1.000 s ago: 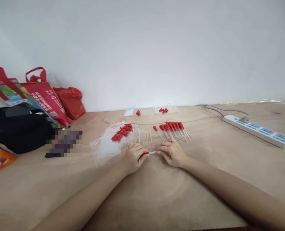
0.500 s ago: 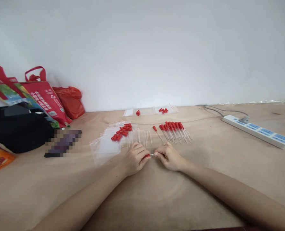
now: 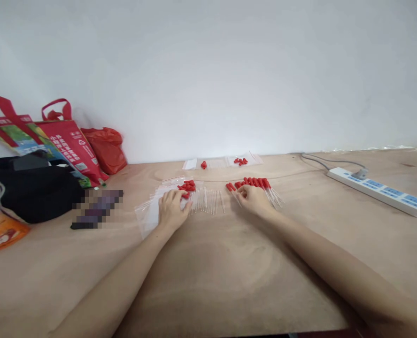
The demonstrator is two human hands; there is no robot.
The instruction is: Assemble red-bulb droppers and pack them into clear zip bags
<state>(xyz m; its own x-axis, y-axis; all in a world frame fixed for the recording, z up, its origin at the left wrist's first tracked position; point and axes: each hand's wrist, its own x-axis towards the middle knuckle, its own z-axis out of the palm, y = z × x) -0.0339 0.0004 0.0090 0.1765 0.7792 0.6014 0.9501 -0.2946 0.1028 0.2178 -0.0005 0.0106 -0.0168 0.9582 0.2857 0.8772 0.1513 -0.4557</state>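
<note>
My left hand [image 3: 171, 209] is over the clear plastic bags [image 3: 152, 213], thumb apart from the fingers, its fingertips beside a pile of red rubber dropper bulbs [image 3: 188, 185]. I cannot see anything held in it. To its right, bare glass dropper tubes [image 3: 210, 202] lie side by side. My right hand [image 3: 256, 199] is at the row of assembled droppers [image 3: 265, 184], fingers pinched at a dropper [image 3: 233, 187] near the row's left end. The hand and wrist cover part of the row's tubes.
Farther back lie more plastic bags [image 3: 253, 160] with red bulbs and tubes. A white power strip [image 3: 377, 190] with a grey cord is on the right. Shopping bags [image 3: 76, 148], a black bag [image 3: 35, 192], an orange pack [image 3: 4, 230] and a blurred dark item [image 3: 97, 209] lie left.
My hands have come apart. The left moved left to the loose bulbs; the right carried the dropper up and right to the row, where another red bulb now lies at the left end.
</note>
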